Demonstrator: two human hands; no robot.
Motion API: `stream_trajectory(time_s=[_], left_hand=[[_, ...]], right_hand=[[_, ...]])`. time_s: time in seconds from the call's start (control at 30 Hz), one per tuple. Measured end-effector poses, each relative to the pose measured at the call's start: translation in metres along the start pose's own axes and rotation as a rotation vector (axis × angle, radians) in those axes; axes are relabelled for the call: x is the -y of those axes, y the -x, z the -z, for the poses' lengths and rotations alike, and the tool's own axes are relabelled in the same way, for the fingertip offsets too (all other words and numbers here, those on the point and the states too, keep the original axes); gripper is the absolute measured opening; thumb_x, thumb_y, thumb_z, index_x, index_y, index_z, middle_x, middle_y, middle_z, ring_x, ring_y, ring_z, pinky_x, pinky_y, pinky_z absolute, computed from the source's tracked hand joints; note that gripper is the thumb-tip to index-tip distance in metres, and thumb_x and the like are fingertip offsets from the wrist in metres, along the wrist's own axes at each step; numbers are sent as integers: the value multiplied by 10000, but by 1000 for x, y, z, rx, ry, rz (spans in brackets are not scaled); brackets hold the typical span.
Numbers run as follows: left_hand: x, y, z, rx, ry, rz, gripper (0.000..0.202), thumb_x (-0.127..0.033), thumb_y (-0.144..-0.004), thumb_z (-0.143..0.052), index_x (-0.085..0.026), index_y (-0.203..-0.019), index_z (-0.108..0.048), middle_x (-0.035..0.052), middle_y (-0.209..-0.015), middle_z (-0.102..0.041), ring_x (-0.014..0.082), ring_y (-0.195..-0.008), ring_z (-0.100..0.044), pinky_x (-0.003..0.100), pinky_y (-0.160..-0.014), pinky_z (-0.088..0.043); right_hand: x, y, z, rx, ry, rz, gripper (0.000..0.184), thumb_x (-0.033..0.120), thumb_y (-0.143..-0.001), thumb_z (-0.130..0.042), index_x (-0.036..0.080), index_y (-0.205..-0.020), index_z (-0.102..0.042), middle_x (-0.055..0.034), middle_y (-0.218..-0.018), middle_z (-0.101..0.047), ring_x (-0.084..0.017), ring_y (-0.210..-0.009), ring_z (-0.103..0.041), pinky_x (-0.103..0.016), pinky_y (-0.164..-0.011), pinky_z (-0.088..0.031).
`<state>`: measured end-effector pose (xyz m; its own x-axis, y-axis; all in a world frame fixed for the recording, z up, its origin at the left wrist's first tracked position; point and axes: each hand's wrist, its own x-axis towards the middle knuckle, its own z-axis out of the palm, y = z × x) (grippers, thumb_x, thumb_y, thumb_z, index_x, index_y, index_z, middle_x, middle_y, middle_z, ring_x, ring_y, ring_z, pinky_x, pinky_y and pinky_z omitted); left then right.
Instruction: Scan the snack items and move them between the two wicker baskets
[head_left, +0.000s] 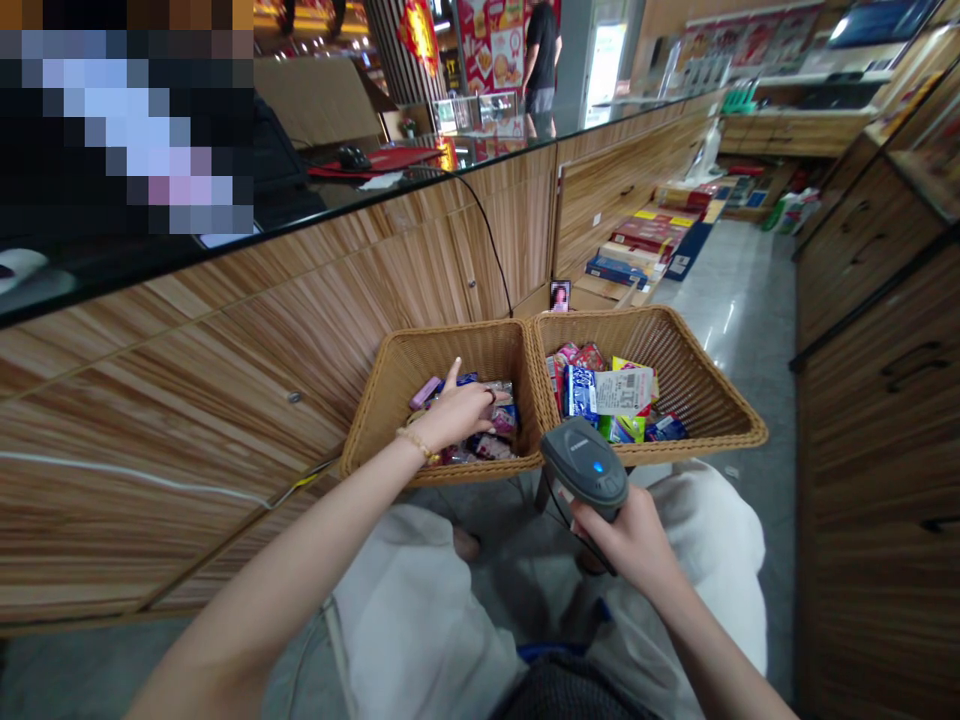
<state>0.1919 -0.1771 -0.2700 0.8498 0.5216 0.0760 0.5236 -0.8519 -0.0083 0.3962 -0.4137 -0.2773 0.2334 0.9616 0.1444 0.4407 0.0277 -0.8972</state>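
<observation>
Two wicker baskets stand side by side on the floor in front of me. My left hand (457, 408) reaches into the left basket (382, 400), fingers curled down over small wrapped packets (491, 440), index finger raised. What the fingers grip is hidden. My right hand (630, 540) is closed round the handle of a grey barcode scanner (585, 465) with a blue light, held just before the right basket (705, 390). That basket holds several coloured packets, with a white barcoded label (624, 390) lying on top.
A long wooden counter (225, 330) with a dark glass top runs along the left. Wooden drawer units (885, 350) line the right. Boxes are stacked on the floor (645, 245) further down the aisle. A person (540, 55) stands far beyond the counter.
</observation>
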Motion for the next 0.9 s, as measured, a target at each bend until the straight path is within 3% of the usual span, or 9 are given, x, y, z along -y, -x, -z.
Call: stream_trajectory(time_s=[0.17,0.37,0.6,0.9], left_hand=[[-10,19,24,-275,63,79,312,-274,-944,-699,-287,-1255,-705,32,-1211,-786,274,-1315,-648,673,-1291,41],[-32,34,25,-552,148,78,422,-230,-987,-638,-236,-1407,-605,80,-1404,-687,230,-1292,-668,594,-1324,-191],[-37,37,20,-576,134,54,434,-233,-994,-634,-299,-1422,-602,43,-1368,-710,266,-1325,-642,680,-1314,-57],[-39,41,20,-640,125,54,404,-229,-985,-662,-288,-1383,-626,30,-1351,-720,260,-1362,-613,676,-1313,-72]], right_hand=[[4,-1,-1,-3,9,26,277,336,-836,-599,230,-582,-624,-40,-544,-717,-231,-532,-694,-299,-573,-508],[7,-2,-3,4,-5,63,251,341,-829,-599,222,-614,-646,-51,-569,-727,-238,-555,-701,-298,-570,-516],[11,-5,-6,9,-17,49,216,351,-818,-607,223,-649,-646,-57,-589,-723,-249,-590,-705,-298,-568,-516],[19,-6,-14,28,-21,24,161,325,-775,-584,239,-639,-593,-49,-559,-701,-257,-605,-708,-295,-567,-495]])
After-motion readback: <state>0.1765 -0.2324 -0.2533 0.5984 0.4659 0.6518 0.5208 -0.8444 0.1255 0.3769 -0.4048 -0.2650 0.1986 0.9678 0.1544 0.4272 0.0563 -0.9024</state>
